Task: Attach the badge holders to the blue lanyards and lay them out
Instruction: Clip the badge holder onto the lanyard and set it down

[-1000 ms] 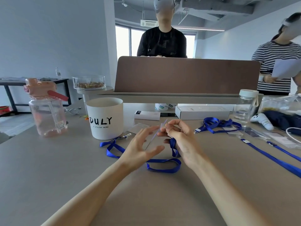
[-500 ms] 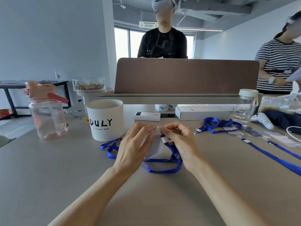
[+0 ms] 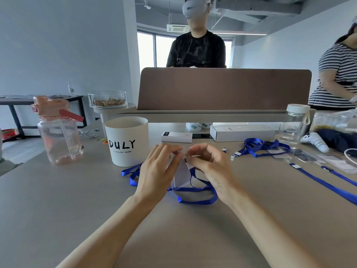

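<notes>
- Hands meet above the middle of the surface (image 3: pixel 77 209), about halfway between its near and far edges, just right of a white cup (image 3: pixel 127 142).
- Left hand (image 3: pixel 156 171): its grip is closed, fingers curled over the top edge of a clear badge holder (image 3: pixel 180 176) and pinching it.
- Right hand (image 3: pixel 210 167): its grip is closed too, fingertips pinching the clip end of a blue lanyard (image 3: pixel 197 200) right against the holder's top edge. The clip itself is too small and too covered to make out.
- Step in hand, as I judge it: threading the clip through the holder's slot.
- To do it well, the left hand should keep the holder steady and its top edge taut, so the soft plastic does not buckle. The right hand should bring the clip square to the slot, then check that it has caught before letting go.
- Holder's long axis runs roughly upright and tilted. Its top edge points up and toward the far edge; its lower corner points down toward the near edge.
- Lanyard's loop lies flat on the surface under the holder, sagging toward the near edge. Whether the corner touches it cannot be told.
- More lanyards (image 3: pixel 258 147) lie toward the right edge.
</notes>
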Demonstrator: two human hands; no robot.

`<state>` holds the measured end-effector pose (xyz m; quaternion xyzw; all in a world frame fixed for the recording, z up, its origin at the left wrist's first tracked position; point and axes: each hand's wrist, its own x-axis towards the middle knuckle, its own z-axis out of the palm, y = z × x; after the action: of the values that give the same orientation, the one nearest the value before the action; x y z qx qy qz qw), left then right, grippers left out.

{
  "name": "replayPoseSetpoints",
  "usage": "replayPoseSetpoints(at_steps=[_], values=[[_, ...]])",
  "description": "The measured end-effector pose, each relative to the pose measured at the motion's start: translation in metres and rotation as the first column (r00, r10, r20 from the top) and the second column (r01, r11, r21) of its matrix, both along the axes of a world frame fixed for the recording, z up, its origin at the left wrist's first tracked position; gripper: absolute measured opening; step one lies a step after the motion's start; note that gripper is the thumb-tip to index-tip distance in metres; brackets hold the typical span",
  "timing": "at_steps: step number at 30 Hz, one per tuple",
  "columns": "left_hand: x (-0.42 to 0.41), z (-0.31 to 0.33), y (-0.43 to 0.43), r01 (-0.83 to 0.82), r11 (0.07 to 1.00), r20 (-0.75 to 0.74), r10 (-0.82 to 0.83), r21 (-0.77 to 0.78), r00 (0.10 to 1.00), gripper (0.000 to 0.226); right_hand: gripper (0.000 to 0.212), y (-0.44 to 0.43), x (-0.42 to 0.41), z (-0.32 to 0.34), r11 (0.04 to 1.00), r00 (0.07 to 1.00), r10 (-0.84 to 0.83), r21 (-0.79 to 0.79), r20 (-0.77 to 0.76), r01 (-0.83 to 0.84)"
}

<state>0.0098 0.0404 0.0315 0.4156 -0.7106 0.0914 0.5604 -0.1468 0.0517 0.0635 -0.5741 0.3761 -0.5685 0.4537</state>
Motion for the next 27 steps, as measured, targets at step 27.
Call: replayPoseSetpoints(at_steps=[27], values=[[0.008, 0.0043, -0.0031, -0.202, 0.944, 0.18, 0.253, -0.262, 0.951, 0.018, 0.013, 0.0042, 0.0029, -0.0004, 0.994, 0.997, -0.013, -0.112, -0.078, 0.004]])
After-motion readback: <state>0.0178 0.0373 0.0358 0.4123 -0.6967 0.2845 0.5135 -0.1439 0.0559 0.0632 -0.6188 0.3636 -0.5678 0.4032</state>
